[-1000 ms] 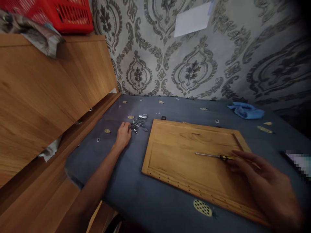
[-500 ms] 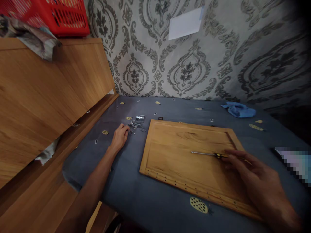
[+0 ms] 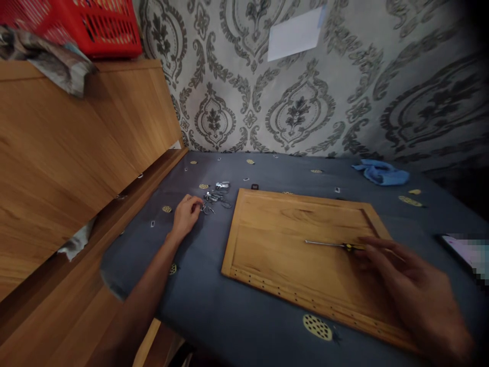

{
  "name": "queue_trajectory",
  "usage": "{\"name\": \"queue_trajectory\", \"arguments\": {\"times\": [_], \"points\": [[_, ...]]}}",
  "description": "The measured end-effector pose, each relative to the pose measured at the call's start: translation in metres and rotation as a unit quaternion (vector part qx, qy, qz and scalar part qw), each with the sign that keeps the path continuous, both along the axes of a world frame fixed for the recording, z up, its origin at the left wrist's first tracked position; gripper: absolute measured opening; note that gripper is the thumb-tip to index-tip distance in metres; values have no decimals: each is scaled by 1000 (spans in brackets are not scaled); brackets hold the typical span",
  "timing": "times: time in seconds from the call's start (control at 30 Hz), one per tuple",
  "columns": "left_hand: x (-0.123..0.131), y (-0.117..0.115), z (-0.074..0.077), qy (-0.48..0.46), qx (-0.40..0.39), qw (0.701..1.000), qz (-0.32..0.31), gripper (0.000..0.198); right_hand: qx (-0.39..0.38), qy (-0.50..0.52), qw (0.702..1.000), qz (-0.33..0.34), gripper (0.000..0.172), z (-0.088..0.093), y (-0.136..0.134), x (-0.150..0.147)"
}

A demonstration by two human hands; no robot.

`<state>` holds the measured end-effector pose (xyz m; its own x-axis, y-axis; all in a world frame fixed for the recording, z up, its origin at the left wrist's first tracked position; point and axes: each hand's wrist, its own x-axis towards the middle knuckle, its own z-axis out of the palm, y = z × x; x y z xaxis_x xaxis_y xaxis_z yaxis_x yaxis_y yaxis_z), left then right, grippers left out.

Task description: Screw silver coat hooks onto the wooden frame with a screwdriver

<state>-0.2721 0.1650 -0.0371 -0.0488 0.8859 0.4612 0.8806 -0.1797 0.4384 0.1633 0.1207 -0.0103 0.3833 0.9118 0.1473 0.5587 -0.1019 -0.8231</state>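
Observation:
My right hand (image 3: pixel 420 285) is closed around the yellow-and-black handle of a screwdriver (image 3: pixel 328 244). Its thin metal shaft points left, over a wooden panel (image 3: pixel 278 229) with a raised frame and a row of small dark holes along the near edge. To the left of the panel, my left hand (image 3: pixel 186 216) rests at the edge of a small pile of shiny metal hardware (image 3: pixel 217 198), fingers bent and pinched together. Its fingertips touch a thin looped metal piece (image 3: pixel 208 209); whether they grip it is too small to tell.
The panel lies on a table with a dark blue patterned cloth (image 3: pixel 206 306). A blue rag (image 3: pixel 382 172) sits at the back right, a phone (image 3: pixel 464 255) at the right edge. Wooden furniture (image 3: pixel 87 137) bearing a red basket (image 3: pixel 110 30) borders the left; a patterned wall stands behind.
The view has shifted slightly, so the scene sits a little further right. My left hand has drawn back slightly from the metal pile. My right hand keeps its hold on the screwdriver.

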Motion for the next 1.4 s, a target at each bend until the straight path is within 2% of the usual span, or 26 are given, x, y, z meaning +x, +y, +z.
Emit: {"name": "queue_trajectory", "arguments": {"times": [0.13,0.17,0.23,0.33,0.43,0.53,0.67,1.03,1.4], "points": [[-8,23,2,-24,2,1000,-4,24,83,-62,993,61,36,3,-1,-13],[-9,30,1,-28,-2,1000,-8,25,112,-70,987,92,33,6,0,-22],[-11,44,-1,-38,-10,999,-12,27,115,-71,970,200,27,15,5,-47],[-10,60,-9,-54,-20,998,-6,24,85,-93,930,344,27,28,23,-100],[-8,67,-16,-70,-23,997,6,21,23,-212,889,404,27,33,49,-155],[-8,68,-20,-86,-27,996,13,18,-7,-261,879,399,26,29,72,-196],[-10,70,-22,-108,-38,993,11,14,-44,-322,864,384,23,23,90,-222],[-16,69,-16,-167,-60,983,-34,8,-86,-389,836,378,29,20,109,-231],[-21,66,-14,-189,-72,977,-68,7,-64,-410,817,401,31,15,121,-238]]}}
